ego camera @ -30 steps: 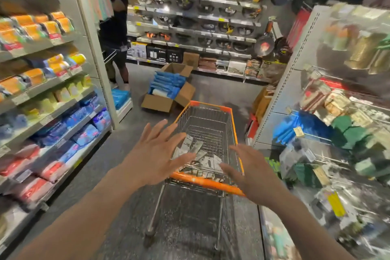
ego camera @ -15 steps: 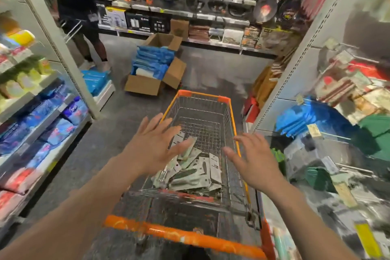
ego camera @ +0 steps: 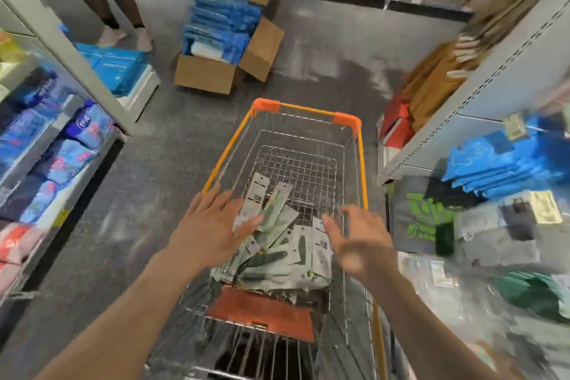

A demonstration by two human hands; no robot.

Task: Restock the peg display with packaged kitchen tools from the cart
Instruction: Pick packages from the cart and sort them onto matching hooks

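Carded kitchen-tool packs [ego camera: 277, 244], grey-green, heaped loose at the near end of the wire cart [ego camera: 361, 163], overlapping at all angles, a few propped upright against the mesh. Left hand [ego camera: 212, 225] over the left edge of the heap, fingers [ego camera: 246, 224] spread flat, tips at or just above the top packs; contact not clear. Right hand [ego camera: 361, 244] blurred, over the right side of the heap, fingers half curled and open, nothing held. Neither hand closed on a pack. Peg display [ego camera: 509, 194] close on the right, hooks crowded with blue packs [ego camera: 493, 163] and other stock. Risks, as judged: slick overlapping cards likely to slide, so a pinch may lift two or drop one through the stack; hang-holes may snag on the mesh; reaching to the crowded pegs could knock hung stock loose. Open cardboard box [ego camera: 228, 49] on the aisle floor ahead, a bystander's legs [ego camera: 108, 3] beyond.
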